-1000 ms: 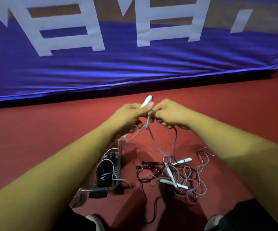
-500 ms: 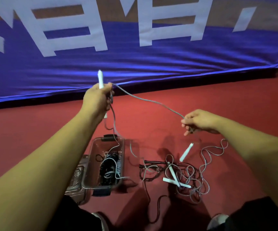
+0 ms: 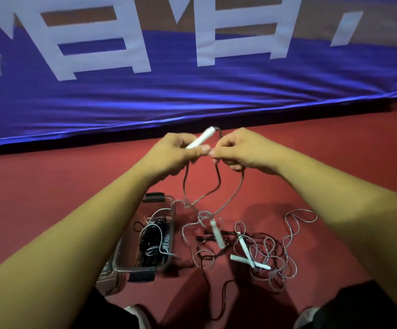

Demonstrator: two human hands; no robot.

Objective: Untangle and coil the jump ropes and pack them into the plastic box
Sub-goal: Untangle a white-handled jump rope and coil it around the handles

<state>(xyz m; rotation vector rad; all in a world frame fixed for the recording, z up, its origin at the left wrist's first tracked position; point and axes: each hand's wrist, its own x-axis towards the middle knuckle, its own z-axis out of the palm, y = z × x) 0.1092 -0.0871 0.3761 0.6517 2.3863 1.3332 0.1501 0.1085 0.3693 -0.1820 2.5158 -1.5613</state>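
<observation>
My left hand (image 3: 176, 153) grips a white jump rope handle (image 3: 201, 138) that points up and right. Close beside it, my right hand (image 3: 242, 150) pinches the grey cord (image 3: 219, 176) of that same rope, fingertips nearly touching the left thumb. Loops of the cord hang down to a second white handle (image 3: 217, 233) dangling just above the floor. A tangle of grey and black ropes (image 3: 264, 252) with two more white handles (image 3: 246, 251) lies on the red floor. The clear plastic box (image 3: 169, 264) at lower left holds a coiled black rope (image 3: 153, 241) and some grey cord.
A blue banner (image 3: 192, 91) with white letters hangs across the back, above the red floor (image 3: 50, 186). The box lid (image 3: 107, 279) lies under the box's near left corner. My knees and shoes (image 3: 135, 314) are at the bottom edge.
My hands, spread wide half a second ago, have come back together in front of me. The stretched cord now hangs in loops, and the free handle has swung left.
</observation>
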